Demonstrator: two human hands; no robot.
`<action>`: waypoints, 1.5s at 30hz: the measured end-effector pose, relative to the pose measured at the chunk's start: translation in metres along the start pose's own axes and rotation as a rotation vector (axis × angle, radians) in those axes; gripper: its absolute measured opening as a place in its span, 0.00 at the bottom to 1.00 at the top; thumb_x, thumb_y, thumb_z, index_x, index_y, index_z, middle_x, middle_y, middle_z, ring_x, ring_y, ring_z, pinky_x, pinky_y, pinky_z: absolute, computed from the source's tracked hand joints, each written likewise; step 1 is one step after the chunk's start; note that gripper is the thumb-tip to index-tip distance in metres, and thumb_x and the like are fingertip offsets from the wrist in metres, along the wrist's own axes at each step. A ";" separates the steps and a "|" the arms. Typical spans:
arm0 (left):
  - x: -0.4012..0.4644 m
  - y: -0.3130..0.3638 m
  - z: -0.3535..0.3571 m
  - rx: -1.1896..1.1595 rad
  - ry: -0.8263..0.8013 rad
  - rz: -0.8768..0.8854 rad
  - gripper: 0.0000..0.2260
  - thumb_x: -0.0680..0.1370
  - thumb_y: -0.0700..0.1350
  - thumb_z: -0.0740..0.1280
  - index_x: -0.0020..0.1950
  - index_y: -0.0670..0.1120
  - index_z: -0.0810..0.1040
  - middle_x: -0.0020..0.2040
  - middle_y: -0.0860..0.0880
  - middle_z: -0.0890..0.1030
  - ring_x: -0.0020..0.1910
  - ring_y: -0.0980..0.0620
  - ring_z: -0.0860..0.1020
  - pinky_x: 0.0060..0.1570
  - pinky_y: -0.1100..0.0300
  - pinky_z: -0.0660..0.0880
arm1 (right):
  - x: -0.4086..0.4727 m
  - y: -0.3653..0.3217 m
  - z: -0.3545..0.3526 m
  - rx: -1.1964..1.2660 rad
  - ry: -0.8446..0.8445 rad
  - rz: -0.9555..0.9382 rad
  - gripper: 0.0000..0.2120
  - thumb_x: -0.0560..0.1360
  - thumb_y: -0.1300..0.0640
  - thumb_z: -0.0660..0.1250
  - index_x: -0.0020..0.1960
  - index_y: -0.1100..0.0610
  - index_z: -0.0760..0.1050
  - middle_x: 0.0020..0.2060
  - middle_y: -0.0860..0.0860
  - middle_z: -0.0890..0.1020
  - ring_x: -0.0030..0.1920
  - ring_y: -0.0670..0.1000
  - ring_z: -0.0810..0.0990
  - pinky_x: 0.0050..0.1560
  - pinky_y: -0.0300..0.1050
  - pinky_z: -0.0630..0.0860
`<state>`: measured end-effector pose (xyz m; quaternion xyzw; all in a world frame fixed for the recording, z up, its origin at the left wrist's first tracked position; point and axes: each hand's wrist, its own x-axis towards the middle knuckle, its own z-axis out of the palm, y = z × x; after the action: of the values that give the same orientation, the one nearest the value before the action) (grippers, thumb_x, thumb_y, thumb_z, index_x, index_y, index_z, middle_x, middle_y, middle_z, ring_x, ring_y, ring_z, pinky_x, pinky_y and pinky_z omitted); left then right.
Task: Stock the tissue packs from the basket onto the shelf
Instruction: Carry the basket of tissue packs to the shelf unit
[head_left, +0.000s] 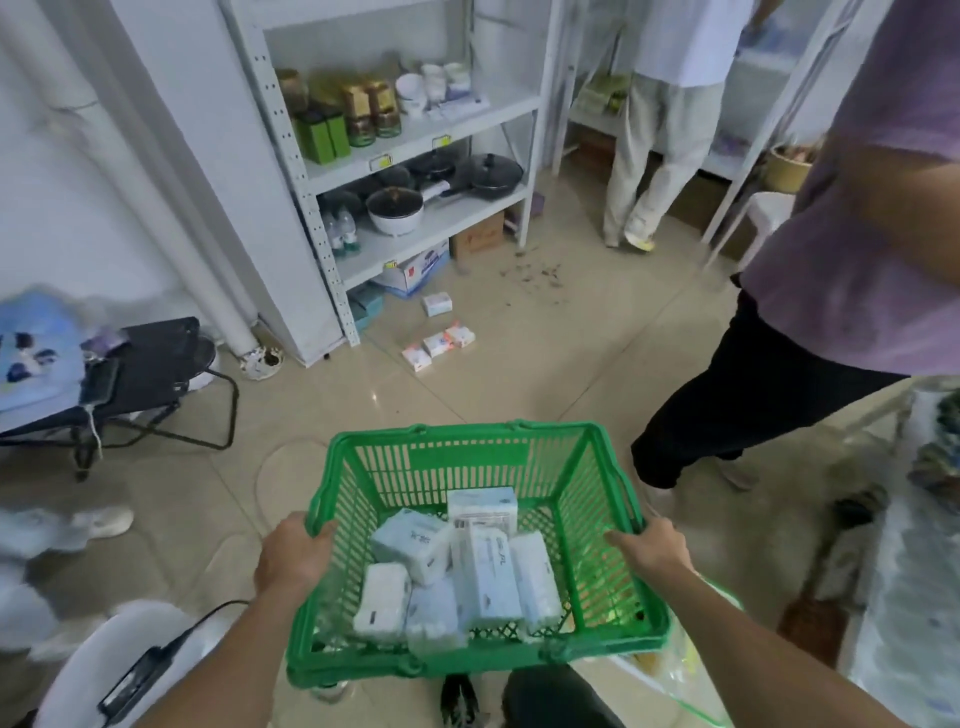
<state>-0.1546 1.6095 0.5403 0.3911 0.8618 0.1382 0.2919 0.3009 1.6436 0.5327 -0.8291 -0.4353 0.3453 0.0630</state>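
Six or so tissue packs (457, 566) are being carried inside the green basket (467, 441), gripped by left hand (293, 558) and right hand (652, 548); shelf (415, 140) beyond basket, nothing stocked yet.

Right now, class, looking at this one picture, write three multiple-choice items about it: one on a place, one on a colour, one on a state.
1. Where do the small boxes outside the basket lie?
A. on the floor by the shelf
B. on the folding chair
C. on the top shelf

2. What colour is the basket?
A. red
B. green
C. blue

3. How is the basket held?
A. by one hand
B. by nobody
C. by both hands on its side rims

Key: 1 A, they sit on the tiles near the shelf foot; 2 B, its mesh is green; 3 C, the left hand and right hand grip opposite rims.
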 end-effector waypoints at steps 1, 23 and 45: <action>0.012 0.009 -0.001 0.017 -0.002 0.006 0.13 0.80 0.52 0.69 0.54 0.43 0.81 0.49 0.37 0.84 0.49 0.37 0.82 0.50 0.48 0.81 | 0.008 -0.005 -0.001 0.019 -0.005 0.015 0.16 0.72 0.46 0.77 0.50 0.56 0.78 0.43 0.59 0.85 0.46 0.61 0.86 0.47 0.54 0.84; 0.243 0.152 -0.002 -0.020 0.028 -0.074 0.13 0.83 0.52 0.64 0.60 0.44 0.77 0.53 0.38 0.84 0.52 0.37 0.82 0.47 0.50 0.76 | 0.241 -0.219 -0.018 -0.023 -0.078 -0.012 0.15 0.70 0.47 0.79 0.47 0.55 0.79 0.36 0.53 0.82 0.41 0.56 0.84 0.40 0.47 0.80; 0.502 0.435 0.032 0.100 -0.071 0.071 0.10 0.84 0.49 0.64 0.55 0.42 0.75 0.45 0.40 0.83 0.44 0.39 0.82 0.47 0.47 0.79 | 0.491 -0.352 -0.086 0.289 0.003 0.341 0.15 0.71 0.48 0.80 0.46 0.55 0.77 0.35 0.52 0.79 0.35 0.51 0.77 0.43 0.45 0.75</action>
<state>-0.1392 2.2737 0.5196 0.4403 0.8422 0.0913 0.2974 0.3041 2.2518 0.4861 -0.8736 -0.2346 0.4083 0.1226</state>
